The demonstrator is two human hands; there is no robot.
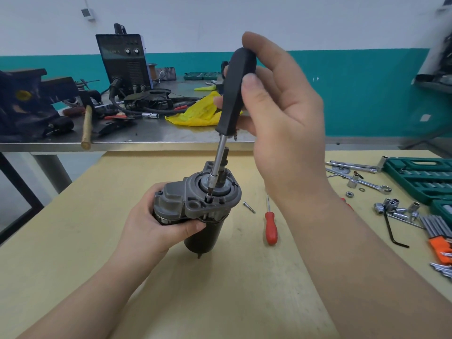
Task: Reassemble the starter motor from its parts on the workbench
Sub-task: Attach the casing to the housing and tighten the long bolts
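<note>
The starter motor (195,206) stands upright on the tan workbench (97,241), its grey cast end housing on top and its black cylindrical body below. My left hand (151,216) grips its left side and steadies it. My right hand (276,104) holds the black handle of a driver (234,94), fingers and thumb curled round it. The driver's steel shaft slants down-left, and its tip sits on a bolt head in the housing face (209,195). The motor's pinion shaft (223,167) stands up just behind the driver shaft.
A loose long bolt (249,207) and a red-handled screwdriver (271,228) lie right of the motor. Sockets (391,206), wrenches (367,182), hex keys (437,231) and a green socket case (420,177) fill the right side. A steel table (146,135) behind carries a welder (122,62) and clutter.
</note>
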